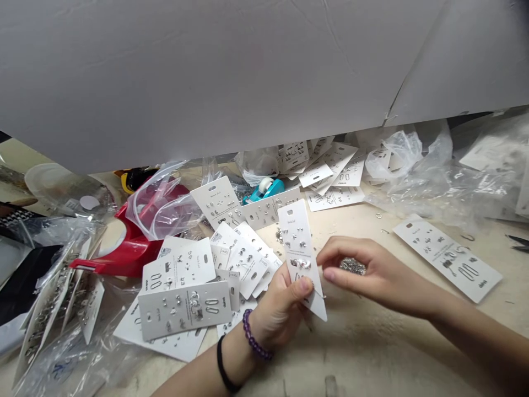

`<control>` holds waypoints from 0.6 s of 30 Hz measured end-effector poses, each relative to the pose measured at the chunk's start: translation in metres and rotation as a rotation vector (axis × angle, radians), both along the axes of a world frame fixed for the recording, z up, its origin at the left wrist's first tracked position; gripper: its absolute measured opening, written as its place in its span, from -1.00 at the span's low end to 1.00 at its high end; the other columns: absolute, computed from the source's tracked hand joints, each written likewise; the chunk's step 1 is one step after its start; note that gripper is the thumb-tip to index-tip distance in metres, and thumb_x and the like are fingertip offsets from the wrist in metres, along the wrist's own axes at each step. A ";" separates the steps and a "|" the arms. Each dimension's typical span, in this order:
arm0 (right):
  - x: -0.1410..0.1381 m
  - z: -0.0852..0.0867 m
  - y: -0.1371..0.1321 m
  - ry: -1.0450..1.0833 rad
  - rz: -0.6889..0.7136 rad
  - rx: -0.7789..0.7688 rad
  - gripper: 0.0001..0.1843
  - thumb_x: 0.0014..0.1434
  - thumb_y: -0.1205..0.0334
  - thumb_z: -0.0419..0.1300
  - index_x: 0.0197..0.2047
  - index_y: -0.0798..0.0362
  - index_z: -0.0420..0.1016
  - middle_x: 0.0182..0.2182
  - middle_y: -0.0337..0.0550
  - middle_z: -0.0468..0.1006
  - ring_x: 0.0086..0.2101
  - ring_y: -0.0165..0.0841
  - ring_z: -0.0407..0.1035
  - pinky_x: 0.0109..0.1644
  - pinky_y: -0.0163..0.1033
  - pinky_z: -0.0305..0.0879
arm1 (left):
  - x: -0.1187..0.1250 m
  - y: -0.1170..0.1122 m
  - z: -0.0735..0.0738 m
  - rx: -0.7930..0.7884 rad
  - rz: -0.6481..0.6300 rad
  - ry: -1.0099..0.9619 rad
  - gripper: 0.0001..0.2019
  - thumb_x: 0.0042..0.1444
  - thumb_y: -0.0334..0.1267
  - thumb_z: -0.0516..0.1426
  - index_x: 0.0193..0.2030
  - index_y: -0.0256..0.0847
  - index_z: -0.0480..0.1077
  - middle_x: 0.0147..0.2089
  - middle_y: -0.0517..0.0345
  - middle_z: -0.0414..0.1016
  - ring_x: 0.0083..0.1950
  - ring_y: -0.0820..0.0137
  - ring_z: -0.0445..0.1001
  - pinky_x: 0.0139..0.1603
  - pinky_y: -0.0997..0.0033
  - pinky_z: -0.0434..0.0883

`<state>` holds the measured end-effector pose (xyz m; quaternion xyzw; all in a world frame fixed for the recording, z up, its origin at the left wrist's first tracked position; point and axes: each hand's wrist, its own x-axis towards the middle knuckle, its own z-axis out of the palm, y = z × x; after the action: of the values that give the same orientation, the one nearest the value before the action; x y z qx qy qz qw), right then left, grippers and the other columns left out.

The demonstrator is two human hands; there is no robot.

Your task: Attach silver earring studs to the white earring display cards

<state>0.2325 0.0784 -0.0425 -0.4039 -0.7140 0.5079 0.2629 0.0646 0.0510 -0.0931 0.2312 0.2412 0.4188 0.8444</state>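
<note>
My left hand grips a long white earring card upright, thumb pressed on its lower front. Small silver earrings sit on the card. My right hand is just right of the card, its fingers curled and pinched together near the card's edge; what they pinch is too small to make out. A little heap of loose silver pieces lies on the table behind the right fingers. The left wrist wears a purple bead bracelet and a black band.
A spread of filled earring cards lies left of my hands, another card at the right. A red container with plastic bags, a teal tape dispenser, and crumpled clear bags sit behind. A white board overhangs the back.
</note>
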 end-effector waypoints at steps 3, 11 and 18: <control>0.021 -0.001 0.012 -0.304 0.000 0.132 -0.85 0.17 0.26 0.05 -0.33 0.07 0.44 -0.38 -0.18 0.45 -0.39 -0.40 0.31 -0.33 -0.28 0.24 | -0.004 0.005 0.005 0.023 0.076 0.006 -0.83 -0.09 -0.29 0.22 -0.36 -0.21 0.31 -0.53 0.32 0.16 -0.57 0.62 0.05 -0.55 0.57 0.04; 0.028 -0.022 0.012 -0.571 0.228 0.309 -0.85 0.15 0.30 0.06 -0.30 0.03 0.46 -0.38 -0.17 0.42 -0.40 -0.38 0.31 -0.41 -0.32 0.16 | -0.012 0.013 0.020 0.050 0.220 0.369 -0.72 -0.02 -0.17 0.15 -0.15 -0.19 0.31 -0.28 0.16 0.36 -0.39 0.50 0.27 -0.45 0.52 0.22; 0.005 -0.038 -0.001 -0.668 0.316 0.559 -0.89 0.14 0.33 0.08 -0.39 0.07 0.41 -0.39 -0.16 0.38 -0.38 -0.36 0.26 -0.42 -0.32 0.12 | -0.013 0.014 0.017 0.081 0.271 0.452 -0.75 0.07 -0.26 0.03 -0.08 -0.20 0.28 -0.26 0.15 0.35 -0.36 0.47 0.27 -0.44 0.50 0.30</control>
<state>0.2379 0.0772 -0.0809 -0.3452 -0.9220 0.1716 0.0367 0.0513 0.0649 -0.0757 0.3180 0.4354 0.4751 0.6954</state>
